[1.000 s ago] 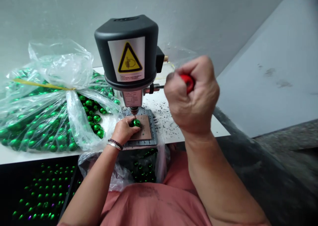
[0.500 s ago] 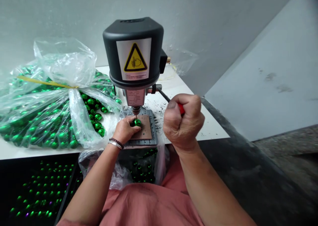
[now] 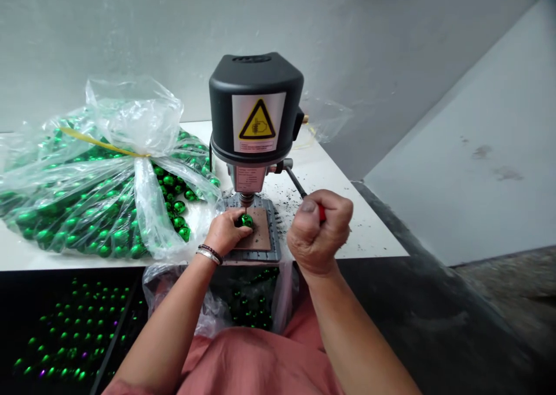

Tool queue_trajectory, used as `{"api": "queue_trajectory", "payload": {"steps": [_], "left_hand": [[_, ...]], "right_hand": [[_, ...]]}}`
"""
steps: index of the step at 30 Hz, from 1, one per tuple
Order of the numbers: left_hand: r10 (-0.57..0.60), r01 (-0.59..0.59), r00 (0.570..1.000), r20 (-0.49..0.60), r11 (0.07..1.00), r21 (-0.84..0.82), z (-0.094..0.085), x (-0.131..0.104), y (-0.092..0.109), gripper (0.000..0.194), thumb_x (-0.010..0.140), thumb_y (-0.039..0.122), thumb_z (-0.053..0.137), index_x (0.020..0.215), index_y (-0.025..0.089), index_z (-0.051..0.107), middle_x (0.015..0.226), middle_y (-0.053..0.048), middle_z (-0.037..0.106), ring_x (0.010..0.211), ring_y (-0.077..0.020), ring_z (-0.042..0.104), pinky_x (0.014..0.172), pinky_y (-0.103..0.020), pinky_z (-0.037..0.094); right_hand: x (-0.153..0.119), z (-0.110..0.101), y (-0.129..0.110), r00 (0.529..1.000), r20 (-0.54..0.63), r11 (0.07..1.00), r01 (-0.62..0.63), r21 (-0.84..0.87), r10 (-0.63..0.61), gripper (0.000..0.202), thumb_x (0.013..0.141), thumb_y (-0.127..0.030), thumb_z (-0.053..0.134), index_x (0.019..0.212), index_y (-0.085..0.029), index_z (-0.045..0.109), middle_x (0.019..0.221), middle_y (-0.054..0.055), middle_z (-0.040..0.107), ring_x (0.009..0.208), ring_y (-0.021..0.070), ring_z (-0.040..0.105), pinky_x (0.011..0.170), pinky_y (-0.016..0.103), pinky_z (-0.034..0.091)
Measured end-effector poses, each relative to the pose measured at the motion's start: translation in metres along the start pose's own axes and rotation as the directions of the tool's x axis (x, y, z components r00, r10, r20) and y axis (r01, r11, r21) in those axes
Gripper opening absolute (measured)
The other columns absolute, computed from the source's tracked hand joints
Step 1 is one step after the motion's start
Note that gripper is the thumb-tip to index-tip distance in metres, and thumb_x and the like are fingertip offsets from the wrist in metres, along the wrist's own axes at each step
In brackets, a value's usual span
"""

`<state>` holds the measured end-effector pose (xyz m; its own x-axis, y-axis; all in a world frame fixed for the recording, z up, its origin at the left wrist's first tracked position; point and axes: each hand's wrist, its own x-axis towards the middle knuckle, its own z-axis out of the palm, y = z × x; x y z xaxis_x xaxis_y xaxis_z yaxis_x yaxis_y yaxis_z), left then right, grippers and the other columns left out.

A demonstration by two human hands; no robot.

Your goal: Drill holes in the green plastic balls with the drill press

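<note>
My left hand (image 3: 225, 233) pinches a shiny green ball (image 3: 247, 220) between thumb and fingers, holding it on a brown board (image 3: 260, 233) on the drill press base. The drill bit (image 3: 246, 209) comes down onto the top of the ball; whether it is inside the ball I cannot tell. My right hand (image 3: 320, 231) is closed around the red grip of the feed lever (image 3: 296, 182) on the right side of the drill press (image 3: 256, 111). Part of the lever's grip is hidden in my fist.
A large clear plastic bag (image 3: 150, 209) of green balls, tied with yellow strap, lies left on the white table (image 3: 343, 209). Dark shavings surround the base. Below the table edge, another plastic bag (image 3: 284, 296) holds green balls, and several more show at lower left.
The camera view has shifted, so the drill press and bag appear farther right and lower. Both hands keep their holds on the ball and lever, with little other visible change.
</note>
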<state>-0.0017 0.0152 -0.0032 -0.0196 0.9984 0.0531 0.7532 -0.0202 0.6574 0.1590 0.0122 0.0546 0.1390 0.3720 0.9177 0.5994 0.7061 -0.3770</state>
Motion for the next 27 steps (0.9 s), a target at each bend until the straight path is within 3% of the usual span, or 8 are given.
{"api": "queue_trajectory", "payload": {"steps": [11,16,20,25,27], "left_hand": [[-0.018,0.018,1.000,-0.017,1.000,0.003,0.000,-0.002,0.001,0.044,0.066,0.026,0.065,0.109,0.019,0.062,0.113,-0.007,0.063,0.104,-0.0199,0.057,0.093,-0.031,0.041],[-0.028,0.027,1.000,-0.012,0.999,-0.028,0.000,-0.003,0.001,0.044,0.066,0.026,0.063,0.109,0.018,0.061,0.104,-0.006,0.067,0.095,-0.0197,0.060,0.088,-0.032,0.043],[-0.051,0.049,0.999,-0.013,0.993,-0.109,-0.007,-0.016,0.001,0.040,0.067,0.027,0.061,0.106,0.019,0.062,0.089,-0.002,0.068,0.080,-0.0158,0.060,0.076,-0.027,0.046],[0.034,-0.001,0.965,0.260,0.992,-0.126,-0.032,-0.047,0.004,0.051,0.064,0.040,0.066,0.110,0.018,0.061,0.090,-0.004,0.068,0.075,-0.0162,0.060,0.068,-0.025,0.047],[0.075,-0.039,0.957,0.279,0.990,-0.133,-0.043,-0.051,0.002,0.055,0.066,0.044,0.064,0.114,0.018,0.059,0.098,-0.006,0.067,0.080,-0.0166,0.060,0.070,-0.025,0.047]], "right_hand": [[-0.016,0.003,0.004,1.000,0.004,0.998,-0.023,0.060,0.023,0.011,0.076,-0.010,0.042,0.083,-0.019,0.042,0.068,-0.004,0.043,0.057,0.0042,0.040,0.053,0.020,0.035],[0.021,0.001,-0.009,0.997,-0.039,0.997,-0.063,0.045,0.065,0.006,0.082,-0.016,0.041,0.079,-0.018,0.046,0.066,-0.003,0.045,0.057,0.0042,0.043,0.055,0.020,0.037],[0.058,0.002,-0.019,0.986,-0.003,0.985,-0.165,0.052,0.166,0.016,0.085,-0.026,0.040,0.072,-0.018,0.046,0.059,-0.005,0.043,0.051,0.0040,0.039,0.052,0.021,0.034],[0.066,0.002,-0.020,0.984,0.022,0.981,-0.177,0.085,0.176,0.019,0.086,-0.029,0.038,0.072,-0.018,0.045,0.059,-0.004,0.045,0.054,0.0049,0.042,0.055,0.021,0.037],[0.064,0.003,-0.020,0.983,0.021,0.978,-0.185,0.091,0.184,0.019,0.086,-0.029,0.038,0.072,-0.019,0.046,0.060,-0.004,0.045,0.056,0.0053,0.043,0.057,0.021,0.038]]}}
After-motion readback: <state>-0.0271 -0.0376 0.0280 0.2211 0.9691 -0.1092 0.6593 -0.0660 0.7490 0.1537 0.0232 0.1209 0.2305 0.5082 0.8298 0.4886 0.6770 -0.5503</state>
